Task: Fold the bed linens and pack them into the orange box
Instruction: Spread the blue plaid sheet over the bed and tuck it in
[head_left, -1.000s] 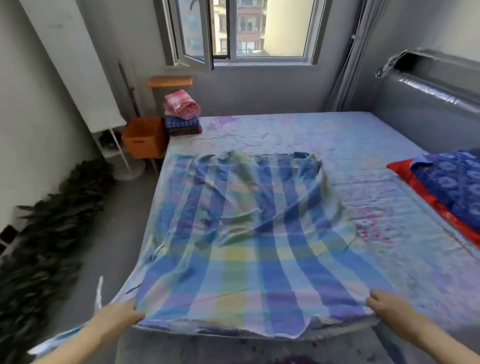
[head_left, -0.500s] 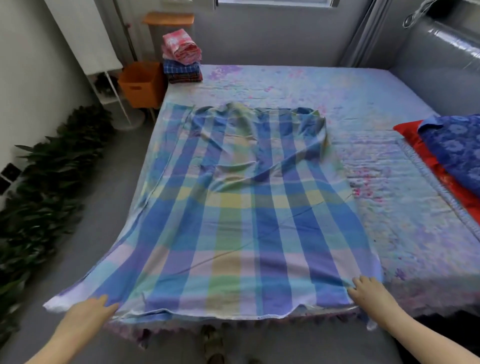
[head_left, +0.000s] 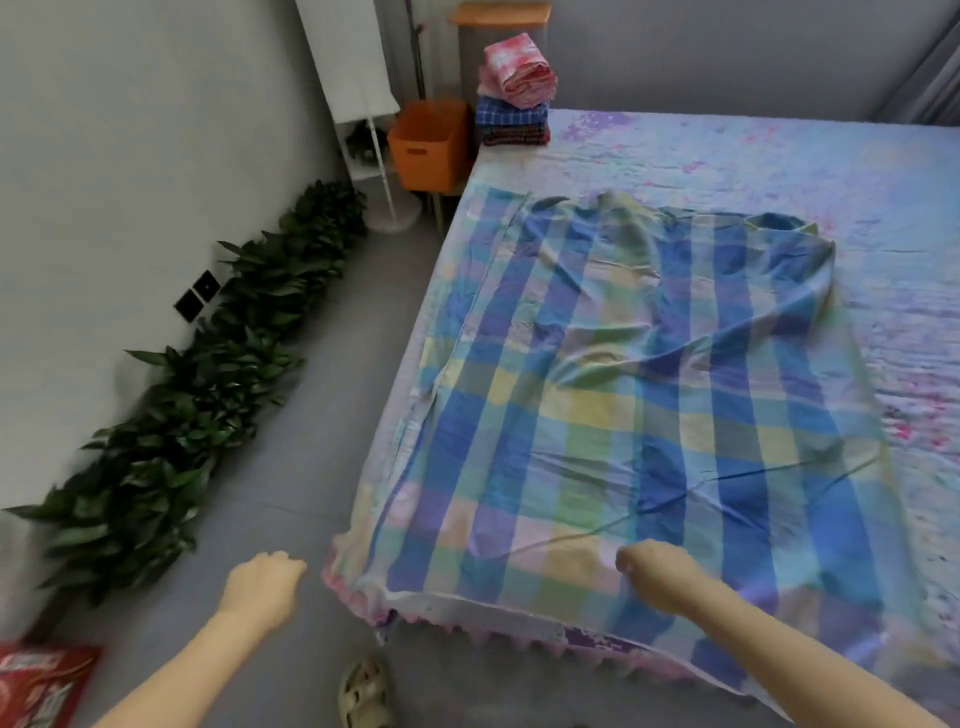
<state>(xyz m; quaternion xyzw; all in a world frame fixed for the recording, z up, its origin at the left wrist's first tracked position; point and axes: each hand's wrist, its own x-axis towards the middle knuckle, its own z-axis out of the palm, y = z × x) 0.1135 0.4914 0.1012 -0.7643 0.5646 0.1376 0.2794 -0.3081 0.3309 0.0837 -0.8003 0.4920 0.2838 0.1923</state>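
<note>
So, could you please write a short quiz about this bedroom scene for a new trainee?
1. True or false: the orange plastic box stands on the floor beside the bed's far corner.
2. How many folded linens lie in the pile on that corner? A) one B) three C) six
3. Fill in: the right hand rests on the near part of the blue, green and yellow checked ____.

Key:
1. True.
2. B: a pink one on top, a blue checked one, a dark one beneath.
3. Sheet. The left hand hangs over the floor, off the cloth.
</note>
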